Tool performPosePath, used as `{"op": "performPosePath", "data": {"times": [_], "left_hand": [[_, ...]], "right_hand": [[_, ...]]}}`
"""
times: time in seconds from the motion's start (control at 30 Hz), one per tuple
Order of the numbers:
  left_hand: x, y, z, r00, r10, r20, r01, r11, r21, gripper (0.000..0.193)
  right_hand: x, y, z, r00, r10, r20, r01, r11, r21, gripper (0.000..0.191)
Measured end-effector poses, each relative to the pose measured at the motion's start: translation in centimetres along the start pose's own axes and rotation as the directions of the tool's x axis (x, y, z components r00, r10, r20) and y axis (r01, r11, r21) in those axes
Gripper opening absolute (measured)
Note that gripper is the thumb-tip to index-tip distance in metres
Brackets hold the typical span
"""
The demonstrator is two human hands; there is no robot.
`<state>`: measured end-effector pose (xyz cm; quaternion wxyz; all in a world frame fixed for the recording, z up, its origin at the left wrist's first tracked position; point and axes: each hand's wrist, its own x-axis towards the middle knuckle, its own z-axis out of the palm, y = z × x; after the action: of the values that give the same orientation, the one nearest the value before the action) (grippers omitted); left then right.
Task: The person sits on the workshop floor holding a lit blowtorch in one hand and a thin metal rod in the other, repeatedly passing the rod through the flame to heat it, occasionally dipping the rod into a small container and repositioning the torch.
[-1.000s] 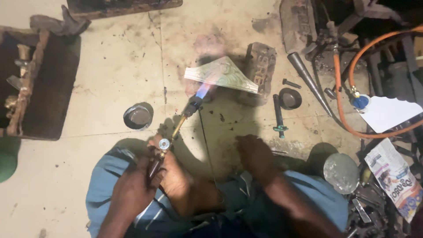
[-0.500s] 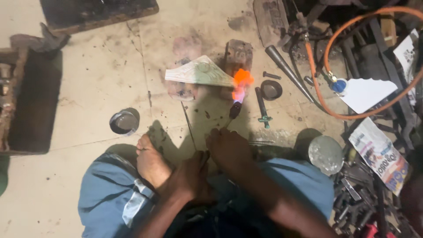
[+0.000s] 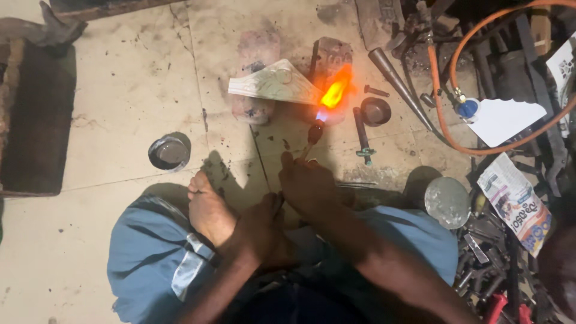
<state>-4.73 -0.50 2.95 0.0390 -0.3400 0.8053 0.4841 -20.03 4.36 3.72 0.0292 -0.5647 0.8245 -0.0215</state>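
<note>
**Lit torch held low over the floor, flame on the brick**

Right hand (image 3: 309, 186) is clenched round the rear of the gas torch (image 3: 314, 133), fingers wrapped over the handle. The torch body sticks out forward and up-frame from the knuckles; the dark nozzle sits clear of the fingers, well ahead of the grip.

Flame (image 3: 333, 93) burns orange-yellow with a small blue base at the nozzle. It plays on the brick (image 3: 331, 57) just beyond, beside a folded paper wedge (image 3: 273, 84) leaning against it.

Left hand (image 3: 258, 231) is closed, pressed against the right wrist area, just behind the right hand. A thin rod-like piece shows between the two hands; can't tell if the left fingers actually pinch it.

Bare foot (image 3: 207, 207) rests on the floor directly left of the left hand, blue trouser legs either side.

Around:
- round metal tin (image 3: 170, 152) on the floor, left of the foot, well apart from the torch
- small dark cup (image 3: 375, 111) and a bolt-like tool (image 3: 361, 135) just right of the flame
- orange hose (image 3: 456, 90) looping at right
- shiny round lid (image 3: 447, 202) near the right knee
- scrap tools piled at lower right
</note>
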Motion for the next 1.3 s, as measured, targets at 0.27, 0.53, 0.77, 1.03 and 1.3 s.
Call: {"op": "performPosePath", "data": {"times": [0.27,0.53,0.77,1.03,1.3], "left_hand": [[-0.3,0.6,-0.3,0.996,0.086,0.004,-0.086,0.996,0.003,0.037],[0.0,-0.7,0.5,0.985,0.146,-0.087,-0.151,0.987,-0.059,0.037],[-0.2,-0.9,1.0,0.989,0.081,-0.122,-0.090,0.994,-0.064,0.036],[-0.2,-1.0,1.3,0.992,0.041,-0.118,-0.056,0.990,-0.130,0.035],[-0.9,-0.6,0.0,0.980,0.107,-0.168,-0.134,0.978,-0.161,0.040]], "right_hand": [[-0.3,0.2,-0.6,0.995,-0.086,-0.055,0.085,0.996,-0.019,0.022],[-0.7,0.0,-2.3,0.980,-0.168,-0.108,0.169,0.986,-0.001,0.042],[-5.8,2.1,2.1,0.819,0.565,-0.097,-0.441,0.729,0.524,0.029],[-7.1,1.6,9.3,0.950,0.209,0.231,-0.308,0.523,0.795,0.041],[-6.6,1.4,7.6,0.947,0.289,0.138,-0.285,0.563,0.775,0.039]]}}
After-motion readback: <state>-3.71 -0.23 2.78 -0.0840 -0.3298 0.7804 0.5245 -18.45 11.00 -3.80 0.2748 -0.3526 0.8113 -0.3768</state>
